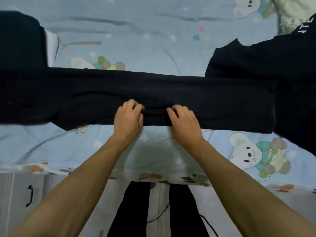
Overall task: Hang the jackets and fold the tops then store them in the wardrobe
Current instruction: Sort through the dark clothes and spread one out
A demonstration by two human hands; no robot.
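Pale blue bear-print bedsheet (153, 40) beneath, long dark navy knit top (205, 100) folded into a flat band, left hand (129, 117) and right hand (183, 124) with fingers curled pinching its near fold

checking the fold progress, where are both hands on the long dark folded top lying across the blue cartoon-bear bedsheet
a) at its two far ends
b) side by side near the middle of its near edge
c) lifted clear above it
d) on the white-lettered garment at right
b: the left hand and right hand grip the near edge of the dark folded top close together at its middle, on the blue bedsheet.
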